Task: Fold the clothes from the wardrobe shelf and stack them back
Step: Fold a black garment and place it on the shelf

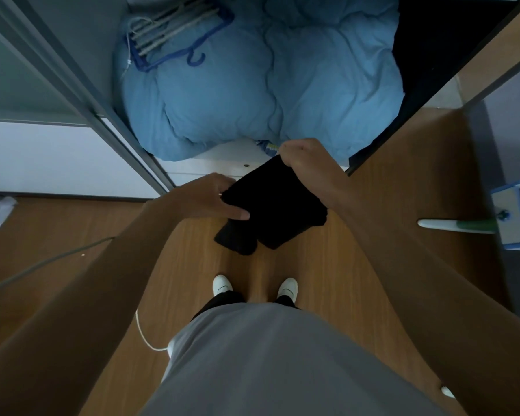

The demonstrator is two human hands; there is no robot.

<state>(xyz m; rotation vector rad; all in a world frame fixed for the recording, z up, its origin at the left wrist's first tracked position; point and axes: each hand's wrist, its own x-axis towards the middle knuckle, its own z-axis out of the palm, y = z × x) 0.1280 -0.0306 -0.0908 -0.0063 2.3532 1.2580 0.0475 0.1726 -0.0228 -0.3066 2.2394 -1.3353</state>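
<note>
Before the open wardrobe, over the wooden floor (327, 265): one black garment (273, 211), held between both grips.
Garment partly folded, hanging clear of the wardrobe shelf (216, 165). Our left grip (213, 196) pinches its left edge; our right grip (303, 159) is curled round its top corner. On the shelf: blue duvet (252, 85), with blue hangers (174, 34) on it.

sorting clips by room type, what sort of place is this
Most likely a home bedroom, at an open wardrobe: a blue duvet is stuffed inside with clothes hangers on top, and the left hand and right hand hold a black garment over wood-look floor.
</note>
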